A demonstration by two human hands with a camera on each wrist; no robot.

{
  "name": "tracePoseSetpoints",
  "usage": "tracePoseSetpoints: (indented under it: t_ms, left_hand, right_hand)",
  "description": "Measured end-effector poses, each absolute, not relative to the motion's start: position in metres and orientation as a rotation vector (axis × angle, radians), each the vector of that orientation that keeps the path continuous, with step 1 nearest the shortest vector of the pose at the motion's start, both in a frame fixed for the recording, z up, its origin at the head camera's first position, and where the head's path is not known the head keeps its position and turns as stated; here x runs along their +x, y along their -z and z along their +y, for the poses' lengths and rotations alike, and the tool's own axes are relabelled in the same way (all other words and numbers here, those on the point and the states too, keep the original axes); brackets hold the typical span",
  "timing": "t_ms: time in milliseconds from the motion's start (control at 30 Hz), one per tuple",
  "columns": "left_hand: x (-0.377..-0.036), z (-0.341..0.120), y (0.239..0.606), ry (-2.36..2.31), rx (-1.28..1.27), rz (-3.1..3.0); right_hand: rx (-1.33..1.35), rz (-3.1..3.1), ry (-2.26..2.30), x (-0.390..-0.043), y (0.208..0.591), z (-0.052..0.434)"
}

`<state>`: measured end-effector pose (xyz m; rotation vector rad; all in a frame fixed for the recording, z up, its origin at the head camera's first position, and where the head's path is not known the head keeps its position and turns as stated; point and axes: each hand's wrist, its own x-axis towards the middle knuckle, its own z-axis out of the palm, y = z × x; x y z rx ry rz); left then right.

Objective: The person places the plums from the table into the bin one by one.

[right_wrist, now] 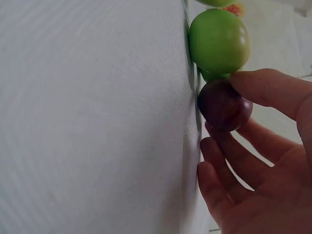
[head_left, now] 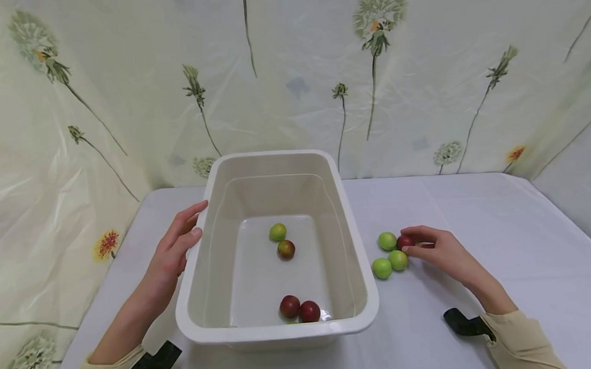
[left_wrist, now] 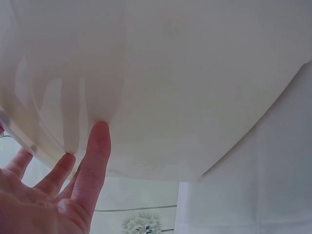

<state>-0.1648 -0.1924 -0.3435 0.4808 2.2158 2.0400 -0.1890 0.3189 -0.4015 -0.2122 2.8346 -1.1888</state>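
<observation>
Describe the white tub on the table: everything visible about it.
The white tub is a deep rectangular basin of glossy, plastic-looking material, with rounded corners and a broad rolled rim. It stands upright on the white tablecloth, its long side running away from the person. Inside lie four small fruits: a green one, a red-green one and two dark red ones near the front wall. The left hand rests straight fingers against its left outer wall.

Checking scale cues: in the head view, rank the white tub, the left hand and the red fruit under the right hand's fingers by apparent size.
1. White tub, by far the largest.
2. Left hand, resting against the tub's outer wall.
3. Red fruit, smallest, partly hidden by the right hand.
</observation>
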Motion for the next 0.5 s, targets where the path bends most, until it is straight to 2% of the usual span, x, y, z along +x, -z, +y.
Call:
tracePoseSetpoints:
  t_ms: [500]
  left_hand:
    - [-0.1653, -0.1932, 0.3443, -2.046, 0.481, 2.208]
  right_hand:
    - [-0.21, 2.832, 1.224, -0.1869, 0.3964, 0.3185]
